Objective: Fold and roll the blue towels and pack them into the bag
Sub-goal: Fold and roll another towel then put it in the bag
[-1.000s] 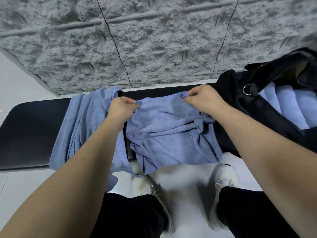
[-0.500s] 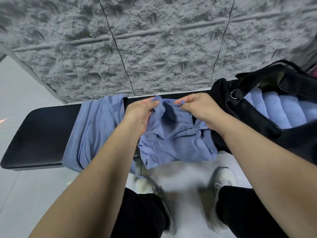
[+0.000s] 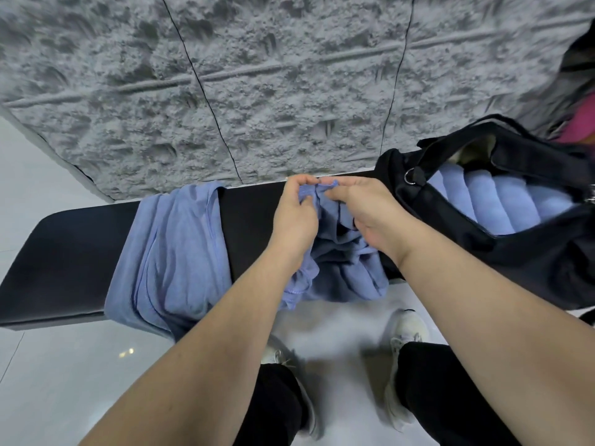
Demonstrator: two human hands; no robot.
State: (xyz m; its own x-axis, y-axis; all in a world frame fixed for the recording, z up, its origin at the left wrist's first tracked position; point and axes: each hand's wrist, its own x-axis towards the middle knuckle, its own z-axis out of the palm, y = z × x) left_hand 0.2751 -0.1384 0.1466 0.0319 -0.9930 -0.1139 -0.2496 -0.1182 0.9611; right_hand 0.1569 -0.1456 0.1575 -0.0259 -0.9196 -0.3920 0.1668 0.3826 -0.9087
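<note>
Towel point(image 3: 341, 268) bunches, top edge hidden in both hands' grip.

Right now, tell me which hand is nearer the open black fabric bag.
Right. The right hand pinches the crumpled blue towel just beside the black bag; the left hand grips the same towel on the side farther from the bag.

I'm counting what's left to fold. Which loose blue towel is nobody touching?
The flat towel draped over the bench's left part; both hands pinch the bunched towel beside the bag.
</note>
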